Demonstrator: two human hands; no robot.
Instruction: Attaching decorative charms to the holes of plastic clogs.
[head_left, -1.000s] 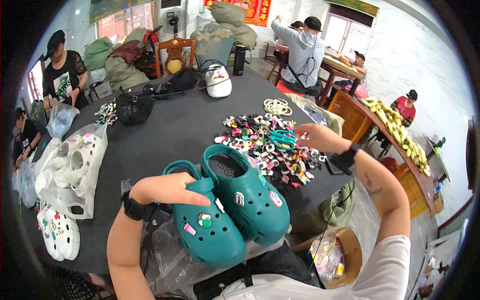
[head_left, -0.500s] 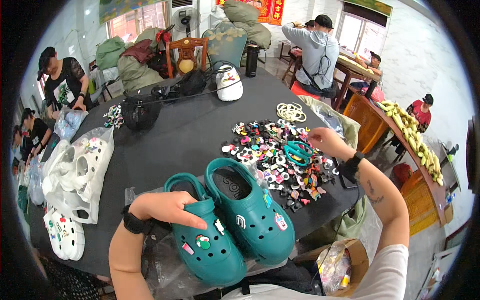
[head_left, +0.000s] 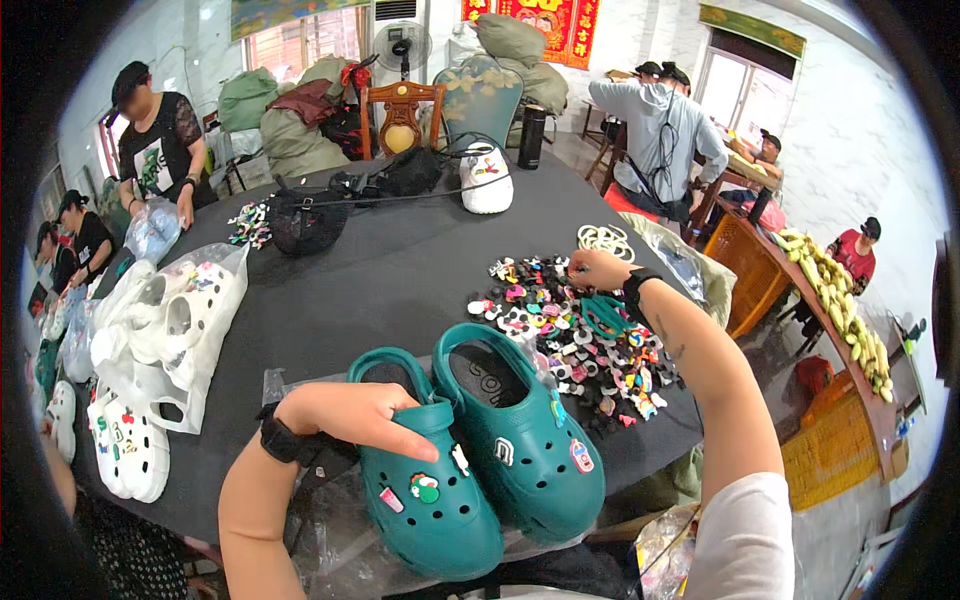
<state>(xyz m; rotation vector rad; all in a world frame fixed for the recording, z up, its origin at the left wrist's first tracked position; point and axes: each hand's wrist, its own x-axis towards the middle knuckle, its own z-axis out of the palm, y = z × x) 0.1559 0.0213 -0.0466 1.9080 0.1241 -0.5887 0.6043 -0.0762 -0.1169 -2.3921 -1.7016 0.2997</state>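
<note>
Two teal clogs lie side by side on a dark table (head_left: 380,275), on a clear plastic sheet. My left hand (head_left: 350,415) rests on the heel side of the left clog (head_left: 430,490), which carries a few small charms. The right clog (head_left: 525,440) also bears charms and is untouched. My right hand (head_left: 598,268) reaches to the far side of a pile of colourful shoe charms (head_left: 575,335), fingers pinched over the pile; whether it holds a charm cannot be told. A teal strap piece (head_left: 605,315) lies in the pile.
Clear bags of white clogs (head_left: 165,330) sit at the table's left edge. A white clog (head_left: 487,180), black bags (head_left: 300,215) and a dark bottle (head_left: 530,135) stand at the far side. White rings (head_left: 605,238) lie beyond the charms. Other people work around the room.
My right hand has moved farther away across the charm pile. The left hand stays on the left clog. The view has tilted slightly.
</note>
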